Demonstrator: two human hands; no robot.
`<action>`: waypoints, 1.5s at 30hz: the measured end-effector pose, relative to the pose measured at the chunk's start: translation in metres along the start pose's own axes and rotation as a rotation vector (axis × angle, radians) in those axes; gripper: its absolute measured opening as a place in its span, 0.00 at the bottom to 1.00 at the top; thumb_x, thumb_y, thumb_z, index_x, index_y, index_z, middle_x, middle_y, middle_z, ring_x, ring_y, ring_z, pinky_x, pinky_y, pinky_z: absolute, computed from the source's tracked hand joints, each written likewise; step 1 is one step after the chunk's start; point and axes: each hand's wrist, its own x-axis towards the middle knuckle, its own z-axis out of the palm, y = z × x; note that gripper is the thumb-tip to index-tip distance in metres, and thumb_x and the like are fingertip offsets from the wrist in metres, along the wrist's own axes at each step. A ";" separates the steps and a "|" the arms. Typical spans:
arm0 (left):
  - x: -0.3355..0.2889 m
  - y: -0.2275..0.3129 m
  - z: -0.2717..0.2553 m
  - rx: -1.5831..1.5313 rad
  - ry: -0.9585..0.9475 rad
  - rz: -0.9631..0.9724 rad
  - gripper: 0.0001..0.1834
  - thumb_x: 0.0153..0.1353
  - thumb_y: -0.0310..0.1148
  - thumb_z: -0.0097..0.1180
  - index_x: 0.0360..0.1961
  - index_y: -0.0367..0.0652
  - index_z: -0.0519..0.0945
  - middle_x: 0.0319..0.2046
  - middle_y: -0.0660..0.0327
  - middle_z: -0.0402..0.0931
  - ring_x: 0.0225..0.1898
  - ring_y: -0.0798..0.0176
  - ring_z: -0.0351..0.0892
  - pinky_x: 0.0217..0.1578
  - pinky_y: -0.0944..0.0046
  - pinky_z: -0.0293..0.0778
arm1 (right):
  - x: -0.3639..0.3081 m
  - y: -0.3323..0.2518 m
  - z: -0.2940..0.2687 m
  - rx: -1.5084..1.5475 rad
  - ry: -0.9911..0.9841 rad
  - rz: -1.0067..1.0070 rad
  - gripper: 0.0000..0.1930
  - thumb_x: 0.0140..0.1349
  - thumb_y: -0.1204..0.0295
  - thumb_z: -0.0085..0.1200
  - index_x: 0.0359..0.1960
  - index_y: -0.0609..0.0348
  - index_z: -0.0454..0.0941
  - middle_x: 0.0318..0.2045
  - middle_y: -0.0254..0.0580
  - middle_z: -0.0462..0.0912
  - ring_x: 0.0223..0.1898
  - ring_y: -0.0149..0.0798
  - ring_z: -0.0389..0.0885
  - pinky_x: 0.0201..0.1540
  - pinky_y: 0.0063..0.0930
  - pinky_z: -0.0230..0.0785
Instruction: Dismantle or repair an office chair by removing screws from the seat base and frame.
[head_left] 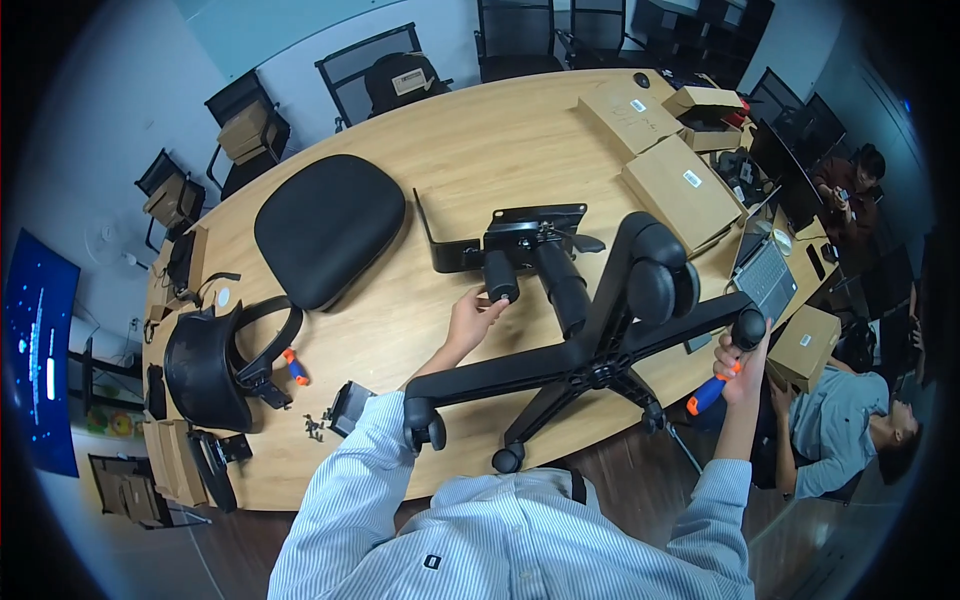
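A black swivel chair base (600, 372) with casters lies tipped over on the table, its gas lift column (562, 290) joined to a metal seat mechanism (535, 228). My left hand (466, 328) reaches under the mechanism, its fingers closed round the end of a black cylindrical knob (500, 277). At the right, my right hand (747, 368) grips a screwdriver (708, 394) with a blue and orange handle. That hand's fingers are also up against the caster (748, 327) at the end of a base leg. The screwdriver's shaft is hidden.
Left of the mechanism lies a black seat cushion (330, 228). Nearer are a black curved chair part (205, 365), a second screwdriver (296, 367), loose screws (314, 428) and a small dark tray (350, 408). Cardboard boxes (680, 190) and a laptop (766, 278) stand right; a person (840, 430) sits beyond.
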 end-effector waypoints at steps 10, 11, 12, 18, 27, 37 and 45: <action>-0.002 -0.011 -0.001 -0.252 -0.063 -0.084 0.25 0.62 0.41 0.57 0.45 0.24 0.74 0.34 0.50 0.80 0.29 0.62 0.82 0.30 0.67 0.78 | -0.131 0.166 -0.024 0.034 0.165 0.488 0.29 0.63 0.40 0.42 0.38 0.57 0.76 0.17 0.31 0.69 0.12 0.24 0.60 0.12 0.17 0.52; -0.002 -0.009 0.001 -0.376 -0.112 -0.123 0.24 0.62 0.42 0.58 0.41 0.25 0.75 0.33 0.50 0.80 0.28 0.61 0.82 0.30 0.67 0.80 | -0.140 0.178 -0.029 0.091 0.130 0.509 0.26 0.65 0.45 0.45 0.38 0.59 0.76 0.19 0.34 0.69 0.15 0.26 0.63 0.15 0.17 0.54; -0.001 -0.007 0.003 -0.501 -0.157 -0.161 0.24 0.61 0.43 0.59 0.36 0.25 0.76 0.32 0.50 0.80 0.28 0.61 0.82 0.30 0.66 0.81 | -0.147 0.188 -0.031 0.111 0.156 0.451 0.22 0.65 0.50 0.46 0.39 0.60 0.75 0.20 0.35 0.70 0.17 0.28 0.65 0.18 0.18 0.58; 0.002 -0.014 0.002 -0.543 -0.148 -0.140 0.20 0.63 0.41 0.56 0.37 0.27 0.75 0.32 0.51 0.80 0.28 0.62 0.82 0.29 0.66 0.80 | -0.185 0.208 0.012 -0.339 0.117 0.392 0.17 0.63 0.71 0.48 0.53 0.61 0.67 0.28 0.42 0.76 0.27 0.35 0.75 0.32 0.24 0.70; 0.003 -0.024 0.012 -0.439 -0.112 -0.061 0.21 0.66 0.42 0.52 0.36 0.27 0.76 0.30 0.52 0.80 0.26 0.63 0.81 0.26 0.67 0.78 | -0.183 0.208 0.015 -0.539 -0.029 0.439 0.26 0.60 0.79 0.47 0.62 0.61 0.58 0.36 0.48 0.80 0.30 0.35 0.78 0.37 0.26 0.72; 0.000 -0.013 0.002 -0.251 -0.149 -0.055 0.23 0.66 0.44 0.51 0.38 0.27 0.77 0.31 0.51 0.80 0.25 0.62 0.81 0.25 0.66 0.77 | -0.173 0.178 0.081 -0.976 -0.229 0.300 0.25 0.65 0.76 0.46 0.64 0.64 0.59 0.30 0.41 0.79 0.19 0.24 0.73 0.21 0.18 0.67; 0.013 -0.014 -0.014 -0.823 -0.485 -0.286 0.28 0.63 0.49 0.53 0.47 0.30 0.72 0.42 0.45 0.75 0.46 0.50 0.77 0.49 0.54 0.75 | -0.136 0.157 0.159 -1.179 -0.292 -0.164 0.25 0.61 0.76 0.51 0.60 0.68 0.64 0.29 0.44 0.81 0.26 0.33 0.78 0.32 0.23 0.69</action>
